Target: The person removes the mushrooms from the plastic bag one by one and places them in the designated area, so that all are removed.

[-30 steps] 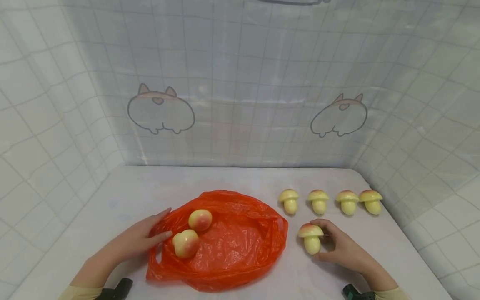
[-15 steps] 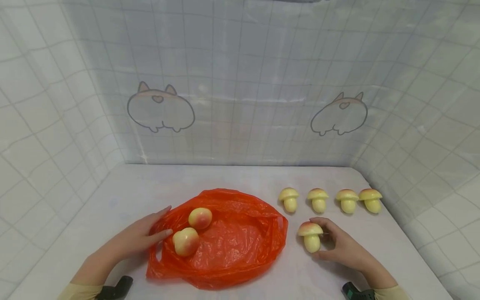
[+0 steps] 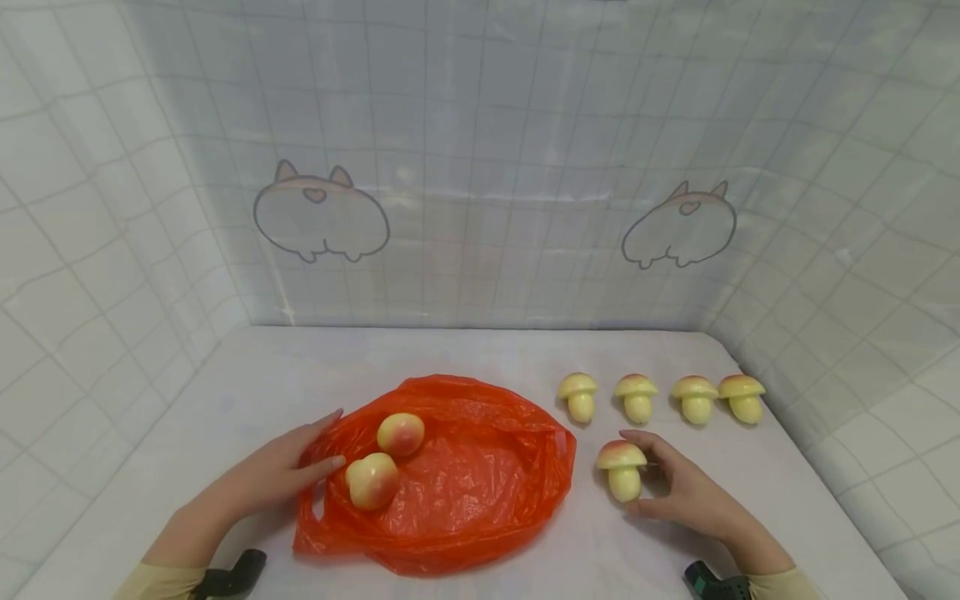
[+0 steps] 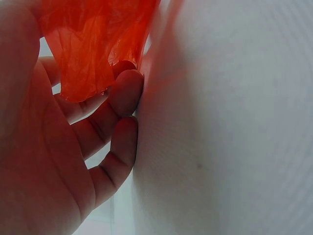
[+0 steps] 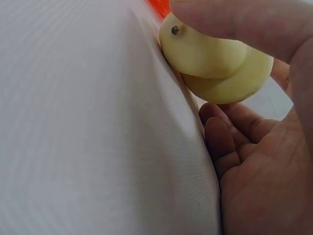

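A red plastic bag [image 3: 472, 483] lies spread on the table with its mouth wide. My left hand [image 3: 281, 467] holds its left edge, the thumb on the inner side; the left wrist view shows bag film [image 4: 83, 49] between thumb and curled fingers. Two toy mushrooms, one farther back [image 3: 401, 435] and one nearer [image 3: 372, 482], rest in the bag's left part. Right of the bag, my right hand [image 3: 686, 492] grips another yellow toy mushroom [image 3: 622, 471] between thumb and fingers. In the right wrist view that mushroom [image 5: 210, 54] touches or nearly touches the tabletop; its far side is hidden.
Behind my right hand stands a row of several toy mushrooms, from the leftmost mushroom [image 3: 579, 397] to the rightmost mushroom [image 3: 742, 399]. White table [image 3: 375, 354] lies under everything. A tiled-pattern back wall [image 3: 480, 275] and side walls enclose it.
Both hands, the bag and the mushrooms keep their places. The whole head view has shifted up very slightly.
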A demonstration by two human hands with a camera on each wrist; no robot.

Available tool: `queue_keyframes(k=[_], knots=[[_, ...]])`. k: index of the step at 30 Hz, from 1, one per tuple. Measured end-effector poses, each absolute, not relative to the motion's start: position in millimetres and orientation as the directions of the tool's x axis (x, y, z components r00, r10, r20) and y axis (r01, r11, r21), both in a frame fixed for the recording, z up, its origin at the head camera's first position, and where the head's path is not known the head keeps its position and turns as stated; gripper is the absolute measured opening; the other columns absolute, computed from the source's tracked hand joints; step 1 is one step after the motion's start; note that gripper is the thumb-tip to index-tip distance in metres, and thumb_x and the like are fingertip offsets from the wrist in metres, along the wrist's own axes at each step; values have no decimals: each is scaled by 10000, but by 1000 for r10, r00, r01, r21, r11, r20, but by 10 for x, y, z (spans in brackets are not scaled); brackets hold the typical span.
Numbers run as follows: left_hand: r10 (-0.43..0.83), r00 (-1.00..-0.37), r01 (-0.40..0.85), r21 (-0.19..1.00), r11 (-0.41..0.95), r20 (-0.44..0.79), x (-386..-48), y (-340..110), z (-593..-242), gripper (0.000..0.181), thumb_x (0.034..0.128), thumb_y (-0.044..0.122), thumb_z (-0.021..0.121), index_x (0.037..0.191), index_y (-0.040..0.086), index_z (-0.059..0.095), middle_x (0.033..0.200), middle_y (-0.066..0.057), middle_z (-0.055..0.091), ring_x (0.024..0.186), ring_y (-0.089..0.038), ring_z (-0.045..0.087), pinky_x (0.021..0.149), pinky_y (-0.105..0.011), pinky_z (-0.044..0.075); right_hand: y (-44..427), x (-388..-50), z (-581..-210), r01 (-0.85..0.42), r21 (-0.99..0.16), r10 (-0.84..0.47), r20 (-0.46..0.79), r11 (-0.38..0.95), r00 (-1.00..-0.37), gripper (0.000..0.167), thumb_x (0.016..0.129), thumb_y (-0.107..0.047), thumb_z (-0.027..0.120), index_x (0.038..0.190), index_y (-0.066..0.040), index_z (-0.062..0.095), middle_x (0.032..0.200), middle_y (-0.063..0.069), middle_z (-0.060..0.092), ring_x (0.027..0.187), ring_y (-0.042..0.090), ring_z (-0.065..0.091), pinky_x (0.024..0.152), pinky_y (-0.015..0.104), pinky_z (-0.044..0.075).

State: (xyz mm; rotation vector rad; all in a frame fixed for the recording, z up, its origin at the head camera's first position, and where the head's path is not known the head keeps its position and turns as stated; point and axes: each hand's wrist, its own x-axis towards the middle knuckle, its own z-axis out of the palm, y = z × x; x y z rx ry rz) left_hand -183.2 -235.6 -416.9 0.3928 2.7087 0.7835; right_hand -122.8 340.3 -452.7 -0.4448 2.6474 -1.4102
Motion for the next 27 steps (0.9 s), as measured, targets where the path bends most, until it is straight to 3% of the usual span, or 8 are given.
queue_keyframes(k=[17,27], knots=[[334,-919,171,551,817,-210,-1834,-2360,-4175,881,878,624,619,1552,137,328,1472,-160,458,1338,-429,399,975,-637,432,3382,-1216,-4516,-167,-818,-281,7,550,-960,920,715,-264,901,1487,-138,417,1409,0,506,1169,147,519,960,244,450],[318,-918,141,554,820,-237,-1836,-2349,-4178,912,859,648,623,1557,145,319,1479,-157,450,1342,-425,393,976,-642,428,3446,-1239,-4425,-302,-828,-306,168,472,-937,795,821,-180,829,1479,-102,391,1406,162,505,1215,166,528,908,278,496]])
